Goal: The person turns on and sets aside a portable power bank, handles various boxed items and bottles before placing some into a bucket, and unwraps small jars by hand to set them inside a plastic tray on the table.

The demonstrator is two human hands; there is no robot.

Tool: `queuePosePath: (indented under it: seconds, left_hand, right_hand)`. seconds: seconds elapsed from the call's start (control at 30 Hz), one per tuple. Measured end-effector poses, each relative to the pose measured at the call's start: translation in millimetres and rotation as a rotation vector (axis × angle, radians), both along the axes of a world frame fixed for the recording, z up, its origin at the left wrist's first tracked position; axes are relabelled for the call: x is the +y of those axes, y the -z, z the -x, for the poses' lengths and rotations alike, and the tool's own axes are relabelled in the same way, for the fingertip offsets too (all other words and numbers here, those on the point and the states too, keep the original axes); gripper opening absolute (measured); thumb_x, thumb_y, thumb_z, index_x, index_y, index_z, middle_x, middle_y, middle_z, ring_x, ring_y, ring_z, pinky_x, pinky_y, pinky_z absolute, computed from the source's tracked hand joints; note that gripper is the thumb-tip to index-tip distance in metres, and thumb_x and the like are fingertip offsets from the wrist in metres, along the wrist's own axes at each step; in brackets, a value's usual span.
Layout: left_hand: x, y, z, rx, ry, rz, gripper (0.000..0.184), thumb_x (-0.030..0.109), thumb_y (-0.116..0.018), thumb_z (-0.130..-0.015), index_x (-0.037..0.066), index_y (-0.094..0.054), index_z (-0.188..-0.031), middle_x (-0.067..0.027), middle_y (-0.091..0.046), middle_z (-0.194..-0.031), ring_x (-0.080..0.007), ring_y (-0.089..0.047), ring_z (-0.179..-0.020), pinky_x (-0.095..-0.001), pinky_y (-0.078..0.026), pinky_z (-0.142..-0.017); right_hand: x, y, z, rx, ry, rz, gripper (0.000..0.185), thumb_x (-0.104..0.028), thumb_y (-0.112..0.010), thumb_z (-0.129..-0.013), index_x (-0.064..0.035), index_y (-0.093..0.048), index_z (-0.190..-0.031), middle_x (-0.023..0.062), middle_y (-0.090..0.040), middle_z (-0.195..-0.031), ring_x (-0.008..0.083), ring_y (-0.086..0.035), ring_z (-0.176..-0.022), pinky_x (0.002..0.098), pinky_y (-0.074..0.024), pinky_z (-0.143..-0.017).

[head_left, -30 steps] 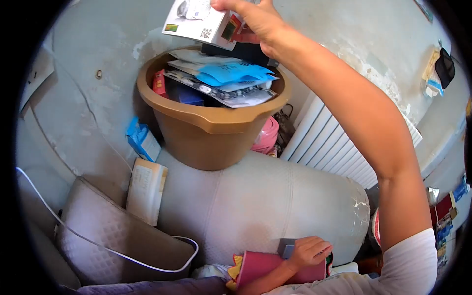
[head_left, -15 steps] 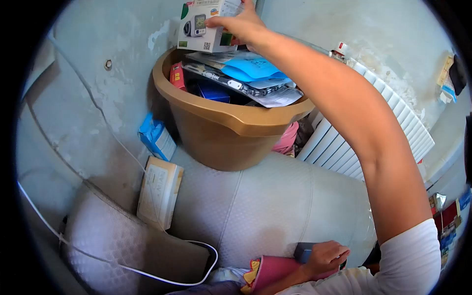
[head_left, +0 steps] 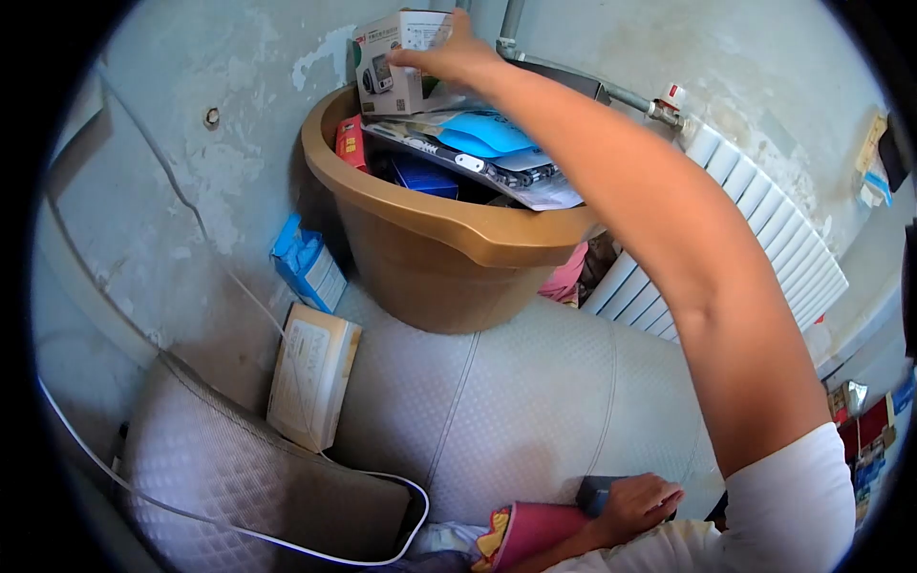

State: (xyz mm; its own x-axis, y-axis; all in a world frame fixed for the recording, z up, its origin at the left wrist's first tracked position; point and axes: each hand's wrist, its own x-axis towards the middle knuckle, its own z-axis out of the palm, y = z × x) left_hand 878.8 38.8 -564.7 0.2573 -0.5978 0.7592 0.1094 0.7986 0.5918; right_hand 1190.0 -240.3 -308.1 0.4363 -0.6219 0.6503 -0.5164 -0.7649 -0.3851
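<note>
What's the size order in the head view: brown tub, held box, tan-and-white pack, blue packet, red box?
Brown tub
Held box and tan-and-white pack: too alike to rank
Blue packet
Red box, as far as it shows

Mounted on the wall (head_left: 248,201), right of frame: white radiator (head_left: 764,215), fed by a pipe (head_left: 626,97) at upper centre. Grey sofa (head_left: 516,401) seen across lower centre. Blue packet (head_left: 315,277) and pale carton (head_left: 310,377) placed left of centre. White cable (head_left: 428,506) looped, lower left. Pink cloth (head_left: 568,275) partly hidden, near centre.
</note>
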Motion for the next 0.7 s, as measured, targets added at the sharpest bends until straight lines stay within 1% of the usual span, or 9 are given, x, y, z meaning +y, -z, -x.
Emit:
queuePosePath:
  seconds: [0.03, 0.1, 0.2, 0.27, 0.4, 0.53, 0.57, 0.67, 0.7]
  left_hand:
    - [0, 5, 1, -0.058, 0.029, -0.035, 0.011, 0.008, -0.065, -0.074, 0.004, -0.058, -0.081, -0.007, -0.055, -0.062, -0.0226, -0.055, -0.054, -0.032, -0.043, -0.048]
    - [2, 13, 3, -0.176, 0.087, -0.118, 0.014, 0.014, -0.063, -0.076, 0.003, -0.059, -0.083, -0.0093, -0.059, -0.068, -0.0267, -0.058, -0.058, -0.0348, -0.045, -0.051]
    - [0, 1, -1, -0.071, 0.019, -0.043, 0.012, 0.004, -0.066, -0.072, 0.004, -0.057, -0.08, -0.0061, -0.054, -0.059, -0.0207, -0.055, -0.051, -0.0302, -0.043, -0.046]
    - [1, 5, 2, -0.047, 0.036, -0.04, 0.014, 0.008, -0.065, -0.074, 0.003, -0.058, -0.085, -0.0078, -0.057, -0.063, -0.0225, -0.056, -0.053, -0.0318, -0.044, -0.047]
    - [1, 6, 3, -0.005, 0.054, -0.036, 0.017, 0.008, -0.066, -0.074, 0.003, -0.059, -0.089, -0.0085, -0.059, -0.064, -0.0232, -0.057, -0.052, -0.0324, -0.045, -0.046]
    - [0, 2, 1, -0.044, 0.013, -0.023, 0.015, 0.007, -0.066, -0.073, 0.003, -0.058, -0.086, -0.0078, -0.057, -0.062, -0.022, -0.057, -0.052, -0.0314, -0.045, -0.047]
    - [1, 1, 0, -0.06, 0.0, -0.024, 0.014, 0.005, -0.066, -0.073, 0.003, -0.058, -0.084, -0.0068, -0.056, -0.061, -0.0209, -0.056, -0.052, -0.0305, -0.044, -0.046]
    - [2, 4, 2, -0.055, -0.008, -0.028, 0.014, 0.006, -0.066, -0.072, 0.004, -0.059, -0.085, -0.0084, -0.057, -0.061, -0.0223, -0.057, -0.052, -0.0315, -0.045, -0.046]
    - [2, 5, 3, -0.043, -0.007, -0.03, 0.015, 0.007, -0.066, -0.073, 0.004, -0.059, -0.086, -0.0098, -0.058, -0.062, -0.0235, -0.057, -0.052, -0.0325, -0.045, -0.046]
  right_hand:
    - [4, -4, 4, -0.014, 0.033, -0.015, 0.102, -0.05, -0.073, -0.055, -0.0085, -0.022, -0.134, 0.0211, -0.056, -0.105, 0.0354, -0.056, -0.098, 0.0366, -0.0463, -0.084]
    - [9, -9, 22, 0.025, -0.12, 0.1, 0.085, -0.05, -0.071, -0.057, -0.0095, -0.039, -0.125, 0.0197, -0.058, -0.101, 0.0331, -0.058, -0.095, 0.0367, -0.0469, -0.083]
    - [20, -4, 29, 0.238, -0.221, 0.135, 0.061, -0.048, -0.069, -0.06, -0.0097, -0.059, -0.107, 0.017, -0.062, -0.095, 0.0305, -0.059, -0.091, 0.0369, -0.0474, -0.08]
    - [22, 3, 19, 0.423, -0.169, 0.123, 0.048, -0.047, -0.065, -0.063, -0.0077, -0.067, -0.091, 0.0152, -0.064, -0.09, 0.0297, -0.061, -0.088, 0.0369, -0.0476, -0.078]
    - [21, 2, 15, 0.499, -0.173, 0.07, 0.052, -0.045, -0.062, -0.064, -0.0035, -0.065, -0.094, 0.0171, -0.063, -0.095, 0.0295, -0.06, -0.089, 0.036, -0.0473, -0.079]
    - [24, 1, 24, 0.561, -0.192, 0.074, 0.052, -0.045, -0.06, -0.064, -0.0022, -0.065, -0.093, 0.0187, -0.062, -0.098, 0.0296, -0.06, -0.09, 0.0353, -0.0467, -0.08]
    - [23, 1, 24, 0.608, -0.189, 0.039, 0.051, -0.046, -0.06, -0.065, -0.0056, -0.065, -0.096, 0.0169, -0.062, -0.098, 0.0288, -0.06, -0.091, 0.0365, -0.0462, -0.081]
    - [38, 5, 43, 0.69, -0.277, 0.168, 0.05, -0.046, -0.056, -0.072, -0.0042, -0.063, -0.098, 0.0132, -0.064, -0.091, 0.0264, -0.061, -0.084, 0.0346, -0.0464, -0.076]
    - [50, 2, 50, 0.718, -0.175, 0.183, 0.049, -0.045, -0.055, -0.073, -0.0086, -0.061, -0.105, 0.0105, -0.063, -0.097, 0.025, -0.06, -0.09, 0.0362, -0.0453, -0.08]
